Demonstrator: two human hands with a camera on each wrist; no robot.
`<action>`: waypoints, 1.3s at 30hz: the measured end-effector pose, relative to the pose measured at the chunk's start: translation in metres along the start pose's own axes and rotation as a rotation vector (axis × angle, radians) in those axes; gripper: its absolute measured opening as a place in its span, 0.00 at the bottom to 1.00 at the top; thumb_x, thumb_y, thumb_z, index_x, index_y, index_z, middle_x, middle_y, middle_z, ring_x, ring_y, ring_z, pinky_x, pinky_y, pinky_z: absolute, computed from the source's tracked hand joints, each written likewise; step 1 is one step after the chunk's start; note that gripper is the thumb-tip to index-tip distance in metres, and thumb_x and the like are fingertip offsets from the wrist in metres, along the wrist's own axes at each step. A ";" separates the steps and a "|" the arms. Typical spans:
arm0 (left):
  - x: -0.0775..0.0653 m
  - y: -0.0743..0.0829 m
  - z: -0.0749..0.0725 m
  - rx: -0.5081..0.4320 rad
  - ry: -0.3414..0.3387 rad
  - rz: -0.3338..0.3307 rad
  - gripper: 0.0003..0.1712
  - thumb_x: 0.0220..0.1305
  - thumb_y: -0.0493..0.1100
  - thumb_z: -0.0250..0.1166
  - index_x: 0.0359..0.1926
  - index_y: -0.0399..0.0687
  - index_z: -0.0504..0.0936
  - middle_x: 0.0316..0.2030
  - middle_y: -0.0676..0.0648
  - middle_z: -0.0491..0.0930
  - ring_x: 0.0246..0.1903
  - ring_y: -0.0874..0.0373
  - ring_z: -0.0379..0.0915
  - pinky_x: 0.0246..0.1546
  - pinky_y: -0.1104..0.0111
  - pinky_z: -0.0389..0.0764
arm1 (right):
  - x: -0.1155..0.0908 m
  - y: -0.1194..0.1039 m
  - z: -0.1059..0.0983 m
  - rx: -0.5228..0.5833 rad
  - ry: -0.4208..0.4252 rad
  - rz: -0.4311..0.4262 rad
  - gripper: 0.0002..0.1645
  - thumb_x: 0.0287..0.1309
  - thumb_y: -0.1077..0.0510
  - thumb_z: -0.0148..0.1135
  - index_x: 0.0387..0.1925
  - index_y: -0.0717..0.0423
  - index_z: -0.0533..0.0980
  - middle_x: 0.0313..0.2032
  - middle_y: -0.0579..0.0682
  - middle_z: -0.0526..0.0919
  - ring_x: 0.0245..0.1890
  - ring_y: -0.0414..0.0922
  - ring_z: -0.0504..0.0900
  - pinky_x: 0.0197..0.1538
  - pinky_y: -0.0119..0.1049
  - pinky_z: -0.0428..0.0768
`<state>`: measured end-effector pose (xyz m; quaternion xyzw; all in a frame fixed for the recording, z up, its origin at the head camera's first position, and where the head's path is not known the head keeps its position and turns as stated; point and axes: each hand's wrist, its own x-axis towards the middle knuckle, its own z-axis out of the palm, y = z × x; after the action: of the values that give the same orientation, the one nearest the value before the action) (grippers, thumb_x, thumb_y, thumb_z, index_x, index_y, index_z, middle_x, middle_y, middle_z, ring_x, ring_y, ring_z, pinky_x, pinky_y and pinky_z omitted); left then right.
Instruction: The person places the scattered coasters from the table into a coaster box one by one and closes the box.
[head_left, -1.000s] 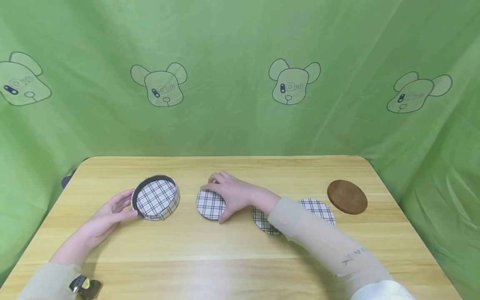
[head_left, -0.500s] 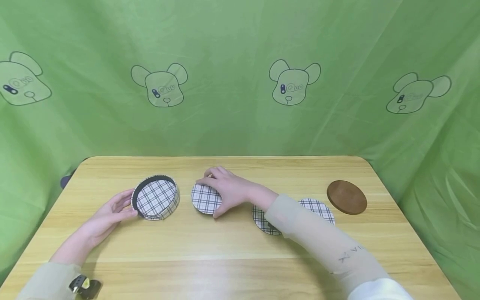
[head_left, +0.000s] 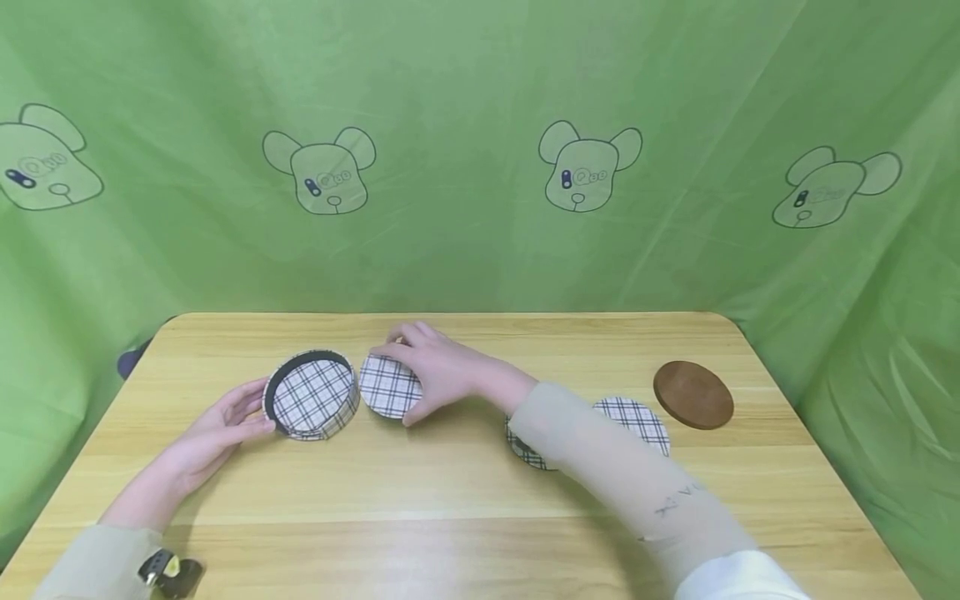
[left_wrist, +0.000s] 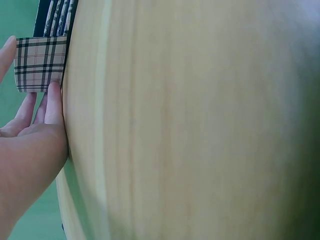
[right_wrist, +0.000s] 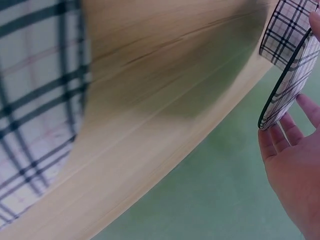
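Pinching a plaid disc (head_left: 387,387) in the right hand (head_left: 438,371), just off that hand's left side. Also gripping the box (head_left: 341,419) by the edge with the left hand (head_left: 206,442), just to that hand's right, same spot as a second ago. Bringing the disc leftward, though, so now close beside the box, can't tell if touching. Leaves hardly any gap between the two.

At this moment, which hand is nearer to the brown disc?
Right. The right hand is left of the brown disc; the left hand, holding the plaid box, is farther left.
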<state>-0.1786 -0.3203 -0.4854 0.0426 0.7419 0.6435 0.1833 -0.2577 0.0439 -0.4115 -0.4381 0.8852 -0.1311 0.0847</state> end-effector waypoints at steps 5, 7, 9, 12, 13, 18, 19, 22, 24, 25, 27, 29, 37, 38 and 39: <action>0.000 0.000 -0.001 -0.001 -0.001 0.006 0.51 0.72 0.34 0.65 0.83 0.31 0.42 0.74 0.40 0.63 0.56 0.78 0.73 0.57 0.84 0.74 | 0.008 -0.005 -0.001 -0.011 0.010 -0.009 0.68 0.40 0.38 0.87 0.81 0.47 0.62 0.74 0.54 0.65 0.74 0.52 0.62 0.80 0.52 0.67; 0.000 -0.001 -0.002 -0.003 -0.003 0.008 0.51 0.72 0.34 0.65 0.83 0.32 0.42 0.69 0.52 0.67 0.56 0.77 0.73 0.58 0.84 0.73 | 0.012 -0.006 -0.001 -0.013 0.009 -0.008 0.69 0.41 0.38 0.87 0.81 0.47 0.62 0.74 0.54 0.65 0.75 0.52 0.61 0.81 0.52 0.66; 0.000 0.000 -0.002 -0.005 -0.005 0.008 0.51 0.72 0.34 0.65 0.83 0.32 0.42 0.67 0.59 0.66 0.56 0.77 0.73 0.58 0.84 0.73 | 0.015 -0.008 -0.001 -0.013 0.013 -0.008 0.69 0.41 0.38 0.87 0.81 0.47 0.62 0.74 0.54 0.65 0.76 0.52 0.61 0.81 0.53 0.65; 0.000 0.000 -0.002 -0.004 -0.005 0.009 0.51 0.72 0.34 0.65 0.83 0.32 0.42 0.71 0.48 0.66 0.56 0.77 0.74 0.58 0.84 0.73 | 0.019 -0.010 -0.002 -0.017 0.022 -0.016 0.69 0.41 0.37 0.87 0.81 0.47 0.62 0.74 0.54 0.66 0.76 0.52 0.61 0.82 0.53 0.64; 0.000 0.000 -0.002 -0.003 -0.005 0.009 0.51 0.72 0.34 0.65 0.83 0.32 0.42 0.73 0.41 0.63 0.56 0.77 0.74 0.58 0.84 0.74 | 0.020 -0.011 -0.002 -0.020 0.025 -0.018 0.68 0.41 0.37 0.87 0.81 0.47 0.62 0.74 0.54 0.66 0.76 0.52 0.61 0.82 0.53 0.64; 0.000 0.001 -0.001 0.005 -0.007 0.009 0.51 0.72 0.34 0.65 0.83 0.31 0.42 0.79 0.25 0.47 0.55 0.78 0.73 0.57 0.85 0.73 | 0.026 -0.014 -0.002 -0.012 0.030 -0.020 0.68 0.41 0.38 0.87 0.80 0.48 0.63 0.74 0.54 0.66 0.75 0.52 0.61 0.82 0.53 0.64; 0.000 0.001 -0.001 0.007 -0.008 0.009 0.51 0.73 0.34 0.64 0.83 0.31 0.41 0.79 0.24 0.46 0.55 0.79 0.73 0.57 0.85 0.73 | 0.027 -0.014 -0.002 -0.015 0.030 -0.017 0.68 0.41 0.38 0.87 0.80 0.48 0.63 0.74 0.54 0.65 0.75 0.52 0.61 0.82 0.52 0.65; 0.000 0.002 -0.001 0.009 -0.011 0.010 0.51 0.73 0.34 0.64 0.83 0.31 0.41 0.80 0.24 0.46 0.56 0.79 0.73 0.57 0.85 0.73 | 0.032 -0.016 0.000 -0.014 0.035 -0.008 0.68 0.41 0.37 0.87 0.80 0.47 0.63 0.74 0.54 0.65 0.74 0.51 0.62 0.81 0.51 0.66; 0.000 0.002 -0.002 0.008 -0.013 0.010 0.51 0.73 0.34 0.64 0.83 0.31 0.41 0.80 0.24 0.46 0.56 0.79 0.73 0.57 0.85 0.73 | 0.035 -0.017 0.000 -0.015 0.040 0.000 0.68 0.41 0.37 0.87 0.80 0.47 0.63 0.74 0.54 0.65 0.73 0.50 0.63 0.80 0.50 0.68; 0.000 0.002 -0.002 0.009 -0.015 0.011 0.51 0.73 0.34 0.64 0.83 0.31 0.41 0.80 0.24 0.46 0.56 0.79 0.73 0.57 0.85 0.73 | 0.037 -0.017 0.000 -0.014 0.042 0.004 0.68 0.41 0.37 0.87 0.80 0.47 0.63 0.74 0.54 0.65 0.73 0.50 0.63 0.79 0.50 0.69; 0.000 0.001 -0.002 0.009 -0.016 0.012 0.51 0.73 0.34 0.64 0.83 0.31 0.41 0.80 0.24 0.46 0.56 0.79 0.73 0.57 0.85 0.73 | 0.041 -0.019 0.000 -0.014 0.047 0.011 0.68 0.41 0.36 0.87 0.80 0.47 0.63 0.74 0.54 0.66 0.72 0.50 0.63 0.78 0.49 0.71; 0.000 0.001 -0.002 0.008 -0.015 0.011 0.51 0.73 0.34 0.64 0.83 0.31 0.41 0.80 0.24 0.46 0.55 0.79 0.73 0.57 0.85 0.73 | 0.045 -0.021 0.000 -0.015 0.048 0.018 0.67 0.41 0.36 0.86 0.80 0.47 0.63 0.74 0.53 0.66 0.71 0.49 0.64 0.77 0.49 0.72; -0.001 0.002 -0.001 -0.004 -0.021 0.005 0.51 0.74 0.34 0.64 0.83 0.31 0.40 0.80 0.24 0.46 0.55 0.79 0.73 0.57 0.86 0.73 | 0.060 -0.030 -0.003 -0.015 0.049 0.016 0.67 0.43 0.35 0.85 0.81 0.47 0.63 0.74 0.53 0.65 0.72 0.49 0.63 0.78 0.48 0.71; -0.001 0.002 -0.001 -0.003 -0.021 0.004 0.51 0.74 0.34 0.64 0.83 0.31 0.40 0.80 0.24 0.46 0.55 0.79 0.73 0.57 0.86 0.73 | 0.062 -0.032 -0.004 -0.016 0.047 0.017 0.67 0.43 0.34 0.85 0.81 0.47 0.63 0.75 0.53 0.65 0.72 0.49 0.63 0.78 0.48 0.71; -0.001 0.002 -0.001 -0.002 -0.020 0.003 0.51 0.74 0.35 0.64 0.83 0.31 0.40 0.80 0.24 0.46 0.55 0.79 0.73 0.57 0.86 0.73 | 0.063 -0.034 -0.004 -0.018 0.045 0.018 0.67 0.43 0.34 0.85 0.81 0.46 0.62 0.75 0.53 0.65 0.72 0.49 0.63 0.78 0.49 0.71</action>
<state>-0.1787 -0.3214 -0.4829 0.0498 0.7394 0.6441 0.1899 -0.2715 -0.0257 -0.3991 -0.4278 0.8919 -0.1325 0.0619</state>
